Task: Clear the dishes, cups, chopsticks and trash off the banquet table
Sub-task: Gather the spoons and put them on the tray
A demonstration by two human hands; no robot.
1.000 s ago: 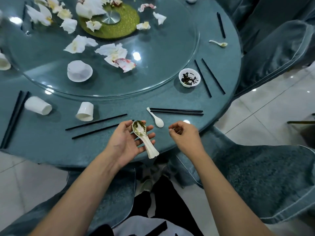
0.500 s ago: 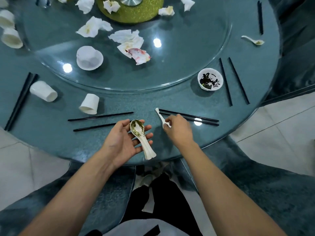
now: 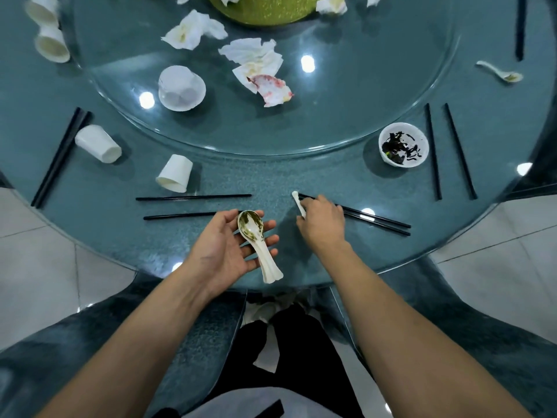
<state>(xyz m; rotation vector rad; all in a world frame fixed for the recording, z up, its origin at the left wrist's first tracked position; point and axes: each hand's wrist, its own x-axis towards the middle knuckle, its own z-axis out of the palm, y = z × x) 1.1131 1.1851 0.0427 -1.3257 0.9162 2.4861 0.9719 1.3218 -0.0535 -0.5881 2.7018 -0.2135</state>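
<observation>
Resting across the upturned palm of the left hand (image 3: 224, 251) is a dirty white spoon (image 3: 256, 242), bowl smeared green and pointing toward the table centre, handle jutting out past the little finger over the table (image 3: 271, 179) edge; those fingers are spread and relaxed, cradling rather than gripping. Over to the right hand (image 3: 322, 223), knuckles up, fingers curled down onto a second white spoon (image 3: 298, 203) lying on the table, only its handle end poking out beyond the fingertips. Just beside that hand, a pair of black chopsticks (image 3: 376, 220) runs off to the right, partly under the hand. Ahead of the left hand, two more black chopsticks (image 3: 193, 197) lie apart and roughly parallel. Beyond them, a white paper cup (image 3: 174, 174) tipped on its side, and another tipped cup (image 3: 98, 143) further left next to a chopstick pair (image 3: 60, 156) at the table's left rim. Out right, a small white bowl (image 3: 403, 148) with dark scraps inside, two chopsticks (image 3: 449, 150) just past it, and a third spoon (image 3: 500, 72) far off near the right edge. On the glass turntable (image 3: 346, 116), an upturned bowl (image 3: 181, 88) and crumpled, stained napkins (image 3: 259, 70). Two more cups (image 3: 49, 40) sit at far left.
</observation>
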